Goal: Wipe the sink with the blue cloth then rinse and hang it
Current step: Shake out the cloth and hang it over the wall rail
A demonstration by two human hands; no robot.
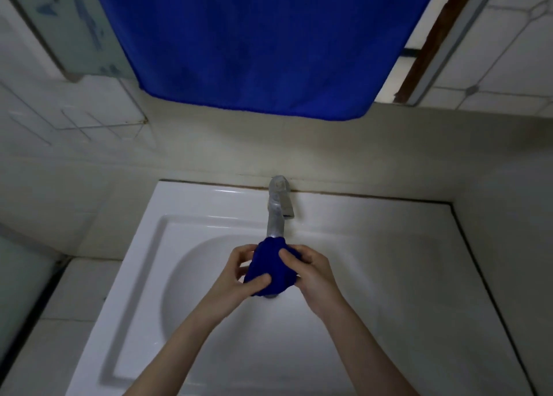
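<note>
Over the basin of a white sink point(191, 234), a balled-up blue cloth point(269, 268) is held between two bare hands, directly beneath the spout of a grey metal tap point(276, 213) mounted at the sink's back edge. The basin itself is seen to hold nothing apart from a grey drain fitting point(270, 296), of which only a sliver shows below the cloth. The cloth is bunched into a compact wad, its long axis running roughly from the tap's spout down toward the drain, with the upper end touching or just short of the spout (which of the two cannot be told). The left hand point(242, 270) is closed on the wad from the left, its thumb pressed across the lower front; the right hand point(311, 271) is clenched on it from the right, its thumb laid on the upper front, so that the cloth is squeezed between both palms. Whether water is running cannot be made out through the blur. Both forearms are extended into view from the lower edge, converging over the bowl. On the wall above, a second, larger blue towel point(257, 45) is seen hanging flat, its lower hem well above the tap. White wall tiles point(89, 126) are visible to the left, and a brown door frame point(431, 39) to the right.
</note>
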